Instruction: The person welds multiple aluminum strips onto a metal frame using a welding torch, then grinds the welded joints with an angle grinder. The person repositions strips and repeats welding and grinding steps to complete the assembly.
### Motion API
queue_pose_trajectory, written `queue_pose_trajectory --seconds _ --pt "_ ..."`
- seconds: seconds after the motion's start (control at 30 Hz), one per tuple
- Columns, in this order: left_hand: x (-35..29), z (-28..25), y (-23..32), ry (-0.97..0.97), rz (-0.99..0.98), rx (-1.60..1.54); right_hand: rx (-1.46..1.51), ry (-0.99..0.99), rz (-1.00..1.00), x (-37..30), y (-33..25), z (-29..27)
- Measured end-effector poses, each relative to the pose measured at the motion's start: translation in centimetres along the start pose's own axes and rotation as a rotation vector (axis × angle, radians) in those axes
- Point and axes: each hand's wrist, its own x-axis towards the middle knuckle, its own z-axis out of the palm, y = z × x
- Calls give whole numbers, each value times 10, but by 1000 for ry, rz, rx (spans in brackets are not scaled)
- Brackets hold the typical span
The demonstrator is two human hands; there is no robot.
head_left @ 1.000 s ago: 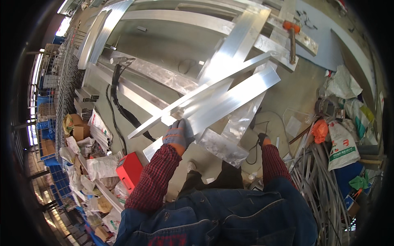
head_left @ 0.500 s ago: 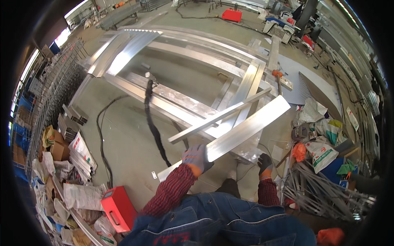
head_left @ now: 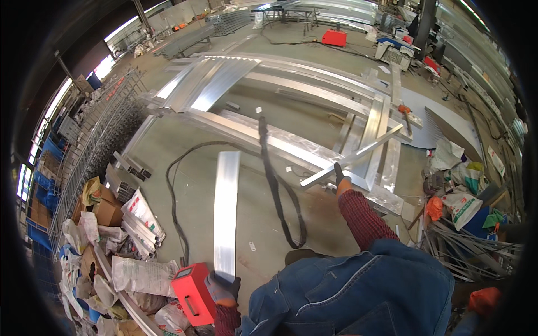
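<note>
My left hand (head_left: 222, 289), in a grey and orange glove, grips the near end of a long flat aluminium bar (head_left: 225, 213). The bar points away from me over the concrete floor. My right hand (head_left: 341, 180), gloved with a red checked sleeve behind it, holds the near end of a thinner aluminium profile (head_left: 358, 155). That profile slants up to the right over a large aluminium frame (head_left: 291, 147) lying on the floor. The two bars are apart, one on each side of me.
A black strap (head_left: 277, 196) and a thin cable loop across the floor between the bars. A red case (head_left: 192, 292) stands by my left hand. Sacks and cardboard (head_left: 112, 246) pile up on the left beside wire mesh panels (head_left: 101, 140). Bags and scrap strips (head_left: 459, 213) lie on the right.
The two bars crossed in front of me before. The wide bar has swung to my left and the thin one stays right. My view has shifted across the floor.
</note>
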Motion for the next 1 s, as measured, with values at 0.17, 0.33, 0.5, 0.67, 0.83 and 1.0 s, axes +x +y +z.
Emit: queue_pose_trajectory --seconds 0.17,0.33,0.5,0.67,0.83,1.0 --pt "-22 -20 -48 79 -293 6 -103 53 -38 68 22 53" --pt "3 -10 -98 69 -344 29 -339 363 -23 105 28 79" --pt "84 -4 -107 36 -369 -96 111 336 -157 87 37 75" --pt "243 -14 -72 -7 -158 -148 -43 397 -290 70 62 59" --pt "397 -33 -15 10 10 11 532 289 -81 53 47 83" --pt "510 -31 18 -76 110 -105 302 633 -369 29 1 132"
